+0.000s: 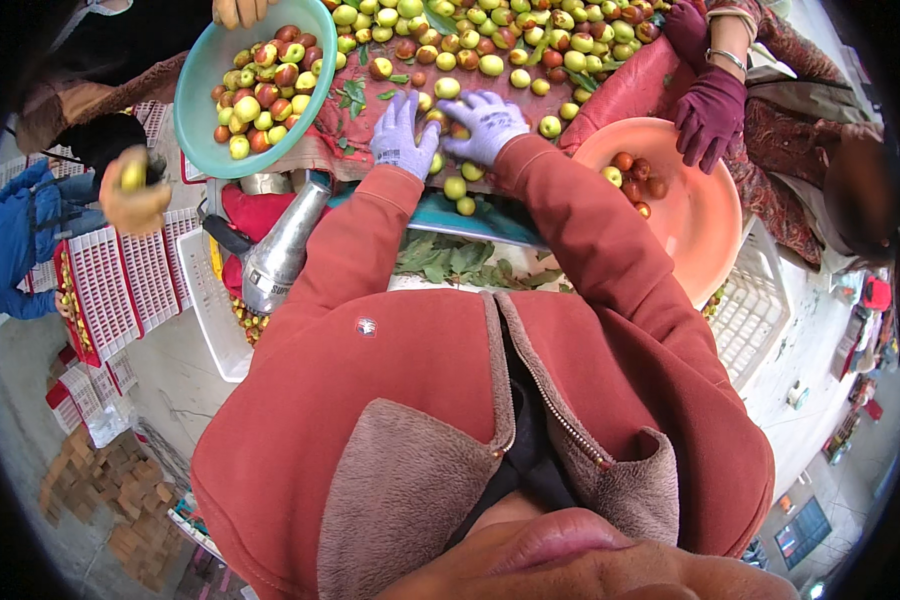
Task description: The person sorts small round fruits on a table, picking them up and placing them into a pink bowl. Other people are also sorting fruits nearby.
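Note:
Both my hands wear pale lavender work gloves and reach over a red cloth-covered sorting surface (367, 66). My left hand (405, 139) rests beside several green and brown jujubes (448, 88), its thumb against them. My right hand (487, 124) lies over the same small group, fingers spread towards the left; whether either hand grips a fruit is hidden. A few green jujubes (455, 187) sit below my hands, near a teal tray edge (427, 216). A large heap of mixed jujubes (495, 37) lies beyond my hands.
At upper left, a teal basin (187, 97) holds jujubes; an orange basin (701, 217) at right holds a few. Co-workers' gloved hands are at both sides, one holding a jujube (133, 176). Leaves (457, 262), a metal cone-shaped object (289, 240) and white crates (210, 330) are nearer me.

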Tool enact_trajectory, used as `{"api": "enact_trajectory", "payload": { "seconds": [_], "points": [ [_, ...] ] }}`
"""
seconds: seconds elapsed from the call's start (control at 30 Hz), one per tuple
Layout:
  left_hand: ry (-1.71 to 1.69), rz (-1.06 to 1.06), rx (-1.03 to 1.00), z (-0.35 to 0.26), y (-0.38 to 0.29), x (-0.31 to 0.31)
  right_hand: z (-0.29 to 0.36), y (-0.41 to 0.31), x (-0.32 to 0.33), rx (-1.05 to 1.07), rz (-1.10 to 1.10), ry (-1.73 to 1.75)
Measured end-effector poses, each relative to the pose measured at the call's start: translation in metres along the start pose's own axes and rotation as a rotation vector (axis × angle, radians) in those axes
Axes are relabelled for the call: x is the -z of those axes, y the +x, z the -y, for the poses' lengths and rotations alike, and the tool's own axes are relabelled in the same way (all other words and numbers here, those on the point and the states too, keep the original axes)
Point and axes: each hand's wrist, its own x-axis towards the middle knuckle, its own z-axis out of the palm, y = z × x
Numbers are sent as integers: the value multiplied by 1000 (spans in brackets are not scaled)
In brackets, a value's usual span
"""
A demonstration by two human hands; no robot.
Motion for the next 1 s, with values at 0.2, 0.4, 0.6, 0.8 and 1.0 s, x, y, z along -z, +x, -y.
{"api": "enact_trajectory", "payload": {
  "seconds": [0.2, 0.4, 0.6, 0.8, 1.0],
  "points": [
    [335, 307, 65, 2, 1, 10, 16, -24, -1, 25, 209, 191],
    [342, 363, -36, -4, -6, 13, -24, -45, 30, -43, 189, 246],
    [185, 375, -181, -11, -11, 11, -64, -30, 55, -383, -173, -142],
    [-105, 234, -49, -17, 10, 8, 3, -41, 35, -260, 194, -91],
    [173, -61, 227, 4, 85, 3, 24, -49, 34, -82, 408, 162]
  ]
}}
